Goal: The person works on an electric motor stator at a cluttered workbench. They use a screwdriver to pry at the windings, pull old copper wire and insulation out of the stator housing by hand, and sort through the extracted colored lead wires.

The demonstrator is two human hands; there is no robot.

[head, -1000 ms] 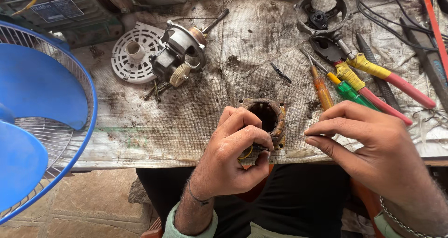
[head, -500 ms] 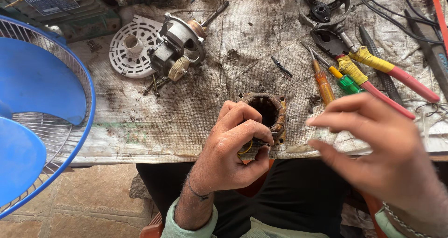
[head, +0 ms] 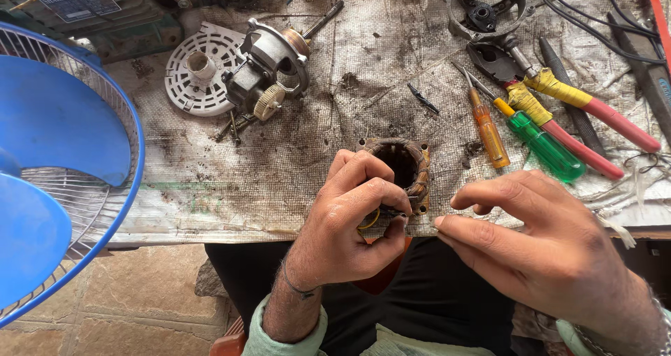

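Blue fan guard (head: 66, 167) fills the left edge; the cloth-covered tabletop (head: 335, 118) carries a motor housing (head: 269, 66), pliers (head: 559, 97) and screwdrivers (head: 489, 129) farther back. The stator (head: 409, 167), a wound ring at the near edge, looks heavy and stiff, its copper windings fragile; best gripped by the outer core. Left hand (head: 349, 223) is clamped on it; right hand (head: 538, 237) hovers beside, fingers pinched on nothing visible. Open room lies between stator and motor housing.
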